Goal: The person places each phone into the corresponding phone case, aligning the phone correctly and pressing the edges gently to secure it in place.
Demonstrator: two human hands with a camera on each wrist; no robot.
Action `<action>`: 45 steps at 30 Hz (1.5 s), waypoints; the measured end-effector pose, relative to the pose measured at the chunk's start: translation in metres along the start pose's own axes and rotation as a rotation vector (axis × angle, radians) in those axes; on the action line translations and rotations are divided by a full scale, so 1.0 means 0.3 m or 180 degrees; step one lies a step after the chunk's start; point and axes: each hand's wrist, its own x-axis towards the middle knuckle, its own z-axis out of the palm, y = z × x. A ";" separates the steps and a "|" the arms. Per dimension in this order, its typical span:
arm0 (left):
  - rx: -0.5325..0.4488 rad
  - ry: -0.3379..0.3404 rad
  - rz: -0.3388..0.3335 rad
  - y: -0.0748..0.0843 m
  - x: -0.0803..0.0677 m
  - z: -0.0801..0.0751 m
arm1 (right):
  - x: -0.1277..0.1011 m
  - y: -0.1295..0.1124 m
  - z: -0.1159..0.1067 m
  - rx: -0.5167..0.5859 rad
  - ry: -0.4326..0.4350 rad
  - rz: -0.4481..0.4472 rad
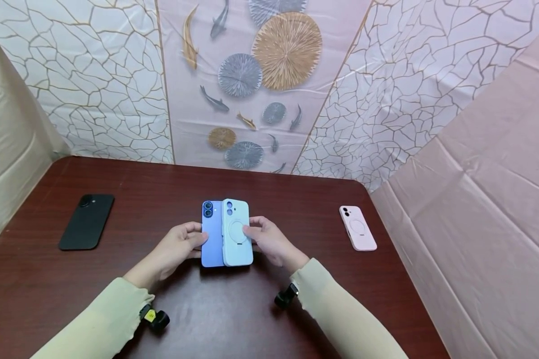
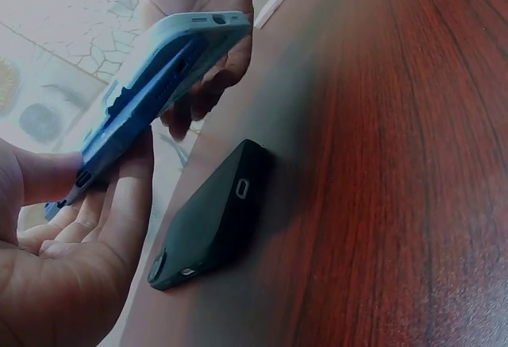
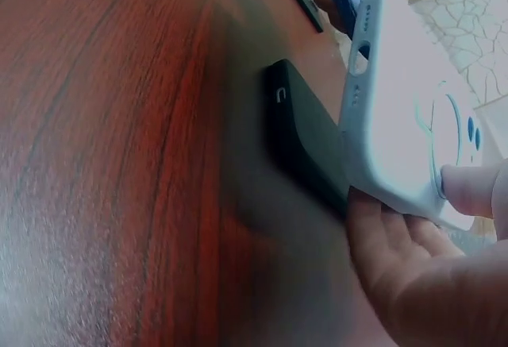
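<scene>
Mid-table (image 1: pixel 296 309), a blue phone (image 1: pixel 211 239) is pinched at its left edge by the left hand (image 1: pixel 175 249); the soft, light, bendy case (image 1: pixel 236 234) is pinched by the right hand (image 1: pixel 269 242). Edges are best gripped, the glassy phone being slippery.

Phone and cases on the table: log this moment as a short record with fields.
left hand: left hand holds the blue phone by its left edge
right hand: right hand grips the light blue case, thumb on its back
overlap: case partly covers the phone
beneath, wrist views: dark case flat on table
left: black case
right: pink case
surface: dark wooden table
</scene>
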 end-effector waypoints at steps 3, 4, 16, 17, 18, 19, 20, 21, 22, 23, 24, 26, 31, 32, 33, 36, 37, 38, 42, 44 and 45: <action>0.0020 0.0001 -0.0022 0.000 0.002 0.003 | -0.006 -0.001 0.009 0.0046 -0.0099 -0.0002; 0.0028 -0.0003 -0.0025 0.000 0.003 0.004 | -0.008 -0.002 0.012 0.0051 -0.0124 -0.0015; -0.0003 -0.0131 0.0017 -0.010 0.009 0.019 | -0.004 -0.006 0.028 -0.0088 -0.0185 -0.0079; -0.0007 -0.0142 0.0027 -0.012 0.010 0.020 | -0.004 -0.006 0.030 -0.0093 -0.0177 -0.0073; -0.0024 -0.0150 0.0027 -0.013 0.011 0.022 | -0.002 -0.004 0.032 -0.0108 -0.0170 -0.0073; -0.0039 -0.0161 0.0029 -0.015 0.012 0.023 | -0.001 -0.003 0.034 -0.0119 -0.0165 -0.0070; -0.0053 -0.0164 0.0026 -0.017 0.012 0.024 | 0.000 -0.002 0.037 -0.0127 -0.0161 -0.0064; -0.0061 -0.0165 0.0024 -0.018 0.013 0.025 | -0.001 -0.002 0.039 -0.0136 -0.0155 -0.0057; -0.0069 -0.0166 0.0013 -0.021 0.015 0.026 | -0.001 -0.001 0.041 -0.0144 -0.0147 -0.0052; -0.0075 -0.0167 0.0003 -0.022 0.016 0.027 | -0.002 -0.001 0.043 -0.0158 -0.0139 -0.0046; -0.0081 -0.0164 -0.0013 -0.024 0.017 0.028 | -0.002 -0.001 0.044 -0.0163 -0.0127 -0.0035; -0.0098 -0.0154 -0.0049 -0.026 0.019 0.030 | -0.004 0.000 0.046 -0.0185 -0.0108 -0.0023; -0.0149 -0.0096 -0.0115 -0.027 0.022 0.036 | -0.003 0.006 0.046 -0.0210 -0.0093 -0.0001; -0.0151 -0.0067 -0.0128 -0.026 0.023 0.038 | -0.003 0.007 0.046 -0.0210 -0.0089 0.0003; -0.0129 -0.0054 -0.0130 -0.025 0.023 0.040 | -0.003 0.007 0.047 -0.0203 -0.0085 0.0008; 0.0017 0.0009 -0.0142 -0.025 0.024 0.047 | -0.009 0.001 0.050 -0.0219 -0.0064 0.0020; 0.0090 0.0007 -0.0130 -0.026 0.025 0.049 | -0.021 -0.010 0.055 -0.0228 -0.0064 0.0018; 0.0160 0.0007 -0.0111 -0.028 0.026 0.051 | -0.021 -0.008 0.055 -0.0225 -0.0057 0.0015; 0.0389 0.0022 -0.0033 -0.035 0.027 0.056 | -0.025 -0.005 0.056 -0.0227 -0.0076 -0.0022; 0.0485 0.0073 -0.0022 -0.037 0.026 0.057 | -0.008 0.013 0.048 -0.0208 -0.0095 -0.0054; 0.0524 0.0094 -0.0025 -0.038 0.025 0.057 | -0.008 0.012 0.047 -0.0195 -0.0102 -0.0066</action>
